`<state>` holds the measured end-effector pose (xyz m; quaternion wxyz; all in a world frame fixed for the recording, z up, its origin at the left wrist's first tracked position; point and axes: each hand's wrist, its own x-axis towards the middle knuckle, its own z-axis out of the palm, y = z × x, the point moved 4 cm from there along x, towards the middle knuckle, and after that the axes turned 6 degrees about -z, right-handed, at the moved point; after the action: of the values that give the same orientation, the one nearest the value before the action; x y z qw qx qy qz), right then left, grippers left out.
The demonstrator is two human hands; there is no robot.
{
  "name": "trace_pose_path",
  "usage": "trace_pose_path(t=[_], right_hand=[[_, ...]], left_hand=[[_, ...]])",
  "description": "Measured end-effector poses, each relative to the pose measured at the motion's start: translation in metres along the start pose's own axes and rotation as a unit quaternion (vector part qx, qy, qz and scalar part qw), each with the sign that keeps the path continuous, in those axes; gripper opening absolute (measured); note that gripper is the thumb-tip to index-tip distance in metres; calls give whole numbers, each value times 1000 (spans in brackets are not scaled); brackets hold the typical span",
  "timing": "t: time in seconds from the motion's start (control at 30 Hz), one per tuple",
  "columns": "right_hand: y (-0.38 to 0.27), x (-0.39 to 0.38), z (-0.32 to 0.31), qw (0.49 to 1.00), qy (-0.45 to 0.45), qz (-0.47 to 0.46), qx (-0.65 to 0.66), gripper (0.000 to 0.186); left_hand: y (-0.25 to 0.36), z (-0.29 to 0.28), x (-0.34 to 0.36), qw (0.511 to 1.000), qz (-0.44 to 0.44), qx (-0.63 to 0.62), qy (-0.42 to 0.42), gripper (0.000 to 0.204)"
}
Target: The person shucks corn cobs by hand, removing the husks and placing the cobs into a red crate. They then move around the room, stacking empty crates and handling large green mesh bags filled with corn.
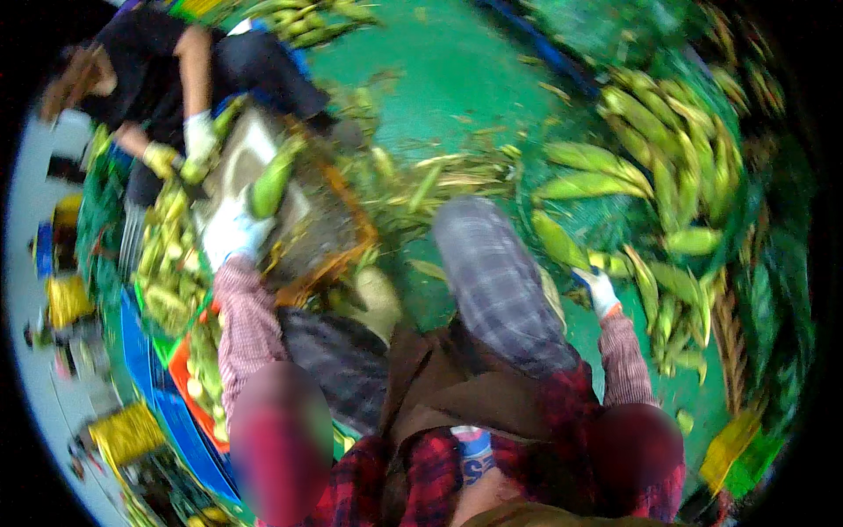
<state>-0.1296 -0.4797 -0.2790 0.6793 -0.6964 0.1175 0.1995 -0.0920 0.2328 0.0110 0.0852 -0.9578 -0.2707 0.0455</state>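
Note:
My left hand, in a white glove, is closed on a green ear of corn. It holds the ear tilted above a dirt-covered tray. To the right, my right hand wears a white glove with blue on the fingers. It is low by the floor, at the lower end of another green corn ear. Blur hides whether its fingers grip that ear or only touch it. More unhusked ears lie just right of this hand.
A co-worker in dark clothes sits at upper left, gloved hands near corn. Unhusked ears spill from green netting at right. Corn cobs fill containers at left. Loose husks litter the green floor.

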Motion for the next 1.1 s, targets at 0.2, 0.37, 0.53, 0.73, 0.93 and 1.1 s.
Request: trace_pose_path(t=[0.2,0.37,0.53,0.73,0.93,1.1], right_hand=[[-104,-26,28,996,62,-33,-54,34],[-201,-48,82,989,43,-143,-9,45],[-247,-48,142,964,-32,-240,-108,51],[-271,-41,233,968,-145,-196,-65,53],[-279,-40,313,957,-224,-177,-58,56],[-293,-43,379,939,-294,-164,-68,46]], left_hand=[[-2,-26,-15,997,-40,37,-49,84],[-25,42,10,999,-53,13,0,77],[-34,48,12,999,-29,45,6,68],[-49,42,0,998,-22,32,54,65],[-88,65,-1,994,-60,31,87,61],[-106,42,-11,961,-99,-108,234,60]])
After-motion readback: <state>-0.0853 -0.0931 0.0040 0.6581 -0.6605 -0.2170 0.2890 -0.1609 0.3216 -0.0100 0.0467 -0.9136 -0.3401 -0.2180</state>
